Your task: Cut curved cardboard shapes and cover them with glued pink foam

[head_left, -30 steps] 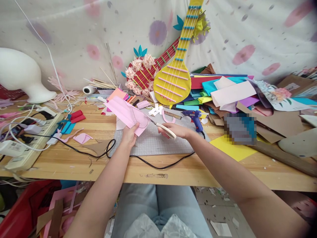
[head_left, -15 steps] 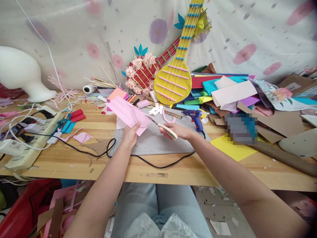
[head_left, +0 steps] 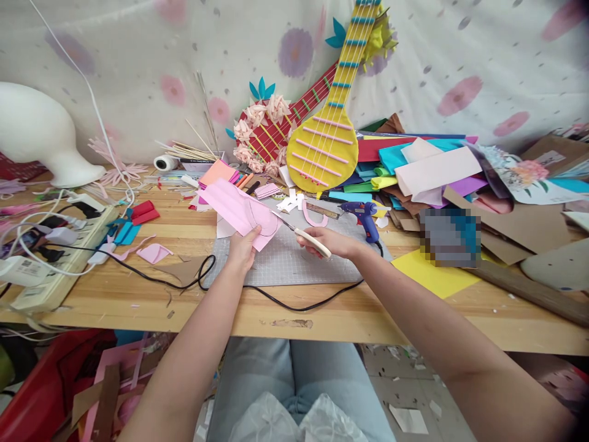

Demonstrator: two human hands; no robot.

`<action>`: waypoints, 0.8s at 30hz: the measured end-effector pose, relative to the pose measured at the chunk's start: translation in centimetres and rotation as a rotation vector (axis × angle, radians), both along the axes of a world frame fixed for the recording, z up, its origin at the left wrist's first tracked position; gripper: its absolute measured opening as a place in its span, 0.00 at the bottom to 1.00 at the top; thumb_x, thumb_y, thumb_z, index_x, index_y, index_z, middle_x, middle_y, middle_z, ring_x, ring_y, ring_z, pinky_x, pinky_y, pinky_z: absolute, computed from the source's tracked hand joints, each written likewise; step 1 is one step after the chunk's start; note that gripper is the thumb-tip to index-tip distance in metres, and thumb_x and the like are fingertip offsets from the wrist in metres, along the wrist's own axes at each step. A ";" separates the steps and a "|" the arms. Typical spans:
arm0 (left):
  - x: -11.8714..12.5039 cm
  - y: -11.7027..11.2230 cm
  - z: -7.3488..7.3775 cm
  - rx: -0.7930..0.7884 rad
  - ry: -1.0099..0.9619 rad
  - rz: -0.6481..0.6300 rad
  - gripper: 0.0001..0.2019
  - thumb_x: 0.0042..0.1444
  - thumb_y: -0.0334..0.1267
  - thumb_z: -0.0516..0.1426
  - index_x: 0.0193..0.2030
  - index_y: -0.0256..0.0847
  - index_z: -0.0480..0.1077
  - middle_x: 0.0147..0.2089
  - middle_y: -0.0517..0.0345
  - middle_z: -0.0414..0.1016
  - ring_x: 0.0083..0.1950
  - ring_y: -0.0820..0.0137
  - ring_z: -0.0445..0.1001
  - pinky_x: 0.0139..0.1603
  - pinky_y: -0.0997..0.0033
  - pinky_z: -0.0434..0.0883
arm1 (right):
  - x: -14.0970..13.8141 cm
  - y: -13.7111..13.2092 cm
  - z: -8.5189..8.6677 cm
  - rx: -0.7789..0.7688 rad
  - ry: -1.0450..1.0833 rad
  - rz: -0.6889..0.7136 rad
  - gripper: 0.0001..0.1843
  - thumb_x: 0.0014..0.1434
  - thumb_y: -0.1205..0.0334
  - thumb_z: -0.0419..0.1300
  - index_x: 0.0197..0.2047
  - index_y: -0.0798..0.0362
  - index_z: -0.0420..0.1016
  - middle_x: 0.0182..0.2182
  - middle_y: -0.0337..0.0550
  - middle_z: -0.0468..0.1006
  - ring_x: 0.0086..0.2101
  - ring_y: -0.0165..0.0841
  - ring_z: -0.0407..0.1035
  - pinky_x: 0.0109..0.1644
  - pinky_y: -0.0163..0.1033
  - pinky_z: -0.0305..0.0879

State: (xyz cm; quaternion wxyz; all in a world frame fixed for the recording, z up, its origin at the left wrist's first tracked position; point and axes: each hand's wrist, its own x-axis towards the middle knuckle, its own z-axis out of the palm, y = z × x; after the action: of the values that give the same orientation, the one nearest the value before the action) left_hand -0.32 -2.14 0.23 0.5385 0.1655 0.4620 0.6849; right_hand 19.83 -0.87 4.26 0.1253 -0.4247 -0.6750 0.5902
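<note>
My left hand (head_left: 242,250) pinches the near edge of a folded pink foam sheet (head_left: 234,209), held up over the grey cutting mat (head_left: 294,264). A curved pencil line is drawn on the sheet's right end. My right hand (head_left: 329,242) grips cream-handled scissors (head_left: 306,236), whose blades reach the sheet's right edge at the drawn curve. Both forearms stretch out from the bottom of the view over the wooden table (head_left: 138,301).
A blue glue gun (head_left: 363,216) lies just behind my right hand, its black cord (head_left: 276,301) looping across the table front. A power strip with plugs (head_left: 55,252) sits at left, a white foam head (head_left: 41,144) behind it. Paper guitars (head_left: 324,147) and piled coloured sheets (head_left: 427,172) fill the back right.
Hands, sheet and scissors stay almost in the same place; the scissors sit slightly lower and closer to the sheet. The view has shifted slightly.
</note>
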 end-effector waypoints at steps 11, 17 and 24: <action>0.1 -0.1 0.0 -0.005 0.022 -0.009 0.15 0.41 0.21 0.61 0.38 0.34 0.73 0.40 0.50 0.79 0.46 0.65 0.76 0.52 0.62 0.71 | 0.7 0.7 -1.2 0.080 -0.041 0.034 0.23 0.49 0.40 0.57 0.30 0.54 0.62 0.17 0.32 0.61 0.17 0.23 0.56 0.19 0.32 0.52; 0.1 -0.1 -0.2 0.057 0.075 -0.030 0.16 0.39 0.24 0.64 0.38 0.36 0.72 0.38 0.54 0.79 0.45 0.66 0.76 0.52 0.63 0.70 | 1.6 0.5 -0.9 0.054 0.037 0.141 0.23 0.51 0.40 0.56 0.29 0.53 0.59 0.17 0.32 0.60 0.18 0.23 0.54 0.21 0.31 0.53; -0.4 0.3 -1.1 0.114 0.176 -0.050 0.20 0.32 0.33 0.67 0.37 0.36 0.72 0.38 0.52 0.78 0.44 0.64 0.75 0.51 0.61 0.69 | 2.0 -0.2 -0.1 0.120 -0.009 0.225 0.22 0.54 0.41 0.54 0.29 0.53 0.58 0.18 0.33 0.61 0.21 0.23 0.55 0.23 0.31 0.53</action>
State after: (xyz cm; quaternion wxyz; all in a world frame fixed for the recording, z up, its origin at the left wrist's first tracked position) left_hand -0.68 -1.81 -0.85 0.5028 0.2668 0.4634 0.6792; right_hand 21.83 -1.07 4.21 0.0804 -0.3406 -0.7530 0.5572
